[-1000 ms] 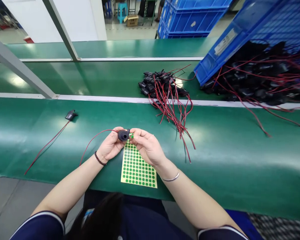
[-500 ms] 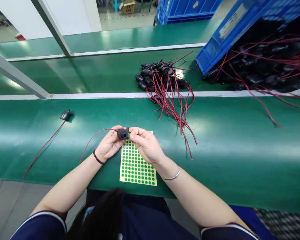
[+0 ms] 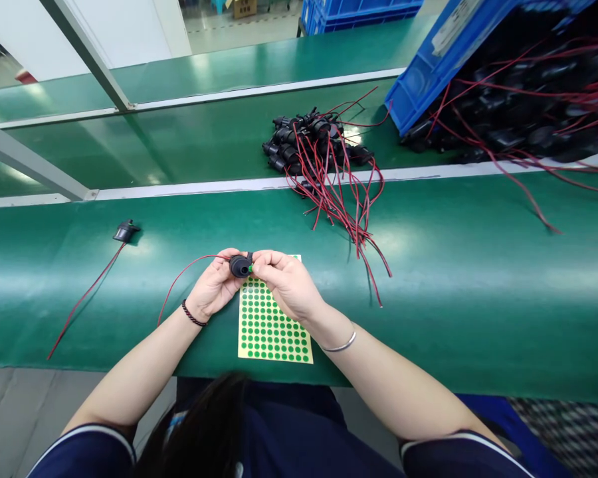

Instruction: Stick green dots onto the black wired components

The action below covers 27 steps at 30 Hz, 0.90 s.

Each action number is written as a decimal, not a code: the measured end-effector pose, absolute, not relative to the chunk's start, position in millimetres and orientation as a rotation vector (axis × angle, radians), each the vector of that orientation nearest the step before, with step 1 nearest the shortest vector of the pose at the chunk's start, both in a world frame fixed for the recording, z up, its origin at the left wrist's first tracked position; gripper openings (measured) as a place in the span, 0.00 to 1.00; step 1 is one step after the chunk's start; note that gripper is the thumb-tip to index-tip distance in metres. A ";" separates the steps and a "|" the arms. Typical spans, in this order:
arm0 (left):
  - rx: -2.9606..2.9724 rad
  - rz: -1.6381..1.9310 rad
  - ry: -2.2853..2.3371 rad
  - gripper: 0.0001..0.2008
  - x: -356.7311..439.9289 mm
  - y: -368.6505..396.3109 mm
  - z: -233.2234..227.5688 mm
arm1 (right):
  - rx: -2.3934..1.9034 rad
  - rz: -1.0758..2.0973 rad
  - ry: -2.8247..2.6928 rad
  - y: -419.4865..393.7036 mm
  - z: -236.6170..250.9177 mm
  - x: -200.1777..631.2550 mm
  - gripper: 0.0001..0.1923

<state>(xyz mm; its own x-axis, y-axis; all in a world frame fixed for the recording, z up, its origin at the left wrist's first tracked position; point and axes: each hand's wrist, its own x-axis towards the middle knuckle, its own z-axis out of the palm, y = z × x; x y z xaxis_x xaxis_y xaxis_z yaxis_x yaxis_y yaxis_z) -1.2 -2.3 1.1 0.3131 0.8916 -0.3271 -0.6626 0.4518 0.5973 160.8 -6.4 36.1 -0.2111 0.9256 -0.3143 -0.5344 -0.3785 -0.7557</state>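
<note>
My left hand point(image 3: 213, 285) grips a small round black part point(image 3: 239, 265) whose thin red wire point(image 3: 179, 282) loops off to the left. My right hand point(image 3: 285, 281) pinches a tiny green dot sticker point(image 3: 250, 268) against the right edge of that part. Both hands hover just above the top of a yellow sheet of green dot stickers point(image 3: 272, 325) lying flat on the green belt point(image 3: 453, 299). A black cord bracelet sits on my left wrist, a silver bangle on my right.
One finished-looking black part with a red wire point(image 3: 125, 230) lies on the belt at the left. A heap of black parts with red wires point(image 3: 319, 149) sits behind the white rail. A tipped blue crate point(image 3: 428, 73) spills more at the top right.
My right fingers have brought the green dot onto the black part's edge. The view has tilted down a little; the hands stay over the sheet's top.
</note>
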 end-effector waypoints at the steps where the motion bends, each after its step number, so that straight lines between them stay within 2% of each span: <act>1: 0.385 1.058 0.690 0.18 -1.4 -2.2 1.0 | -0.935 1.781 -0.617 -6.4 36.1 160.9 0.09; 27: 0.470 1.069 0.770 0.17 -3.4 -1.5 2.3 | -0.998 1.559 -0.831 -8.7 34.7 159.6 0.06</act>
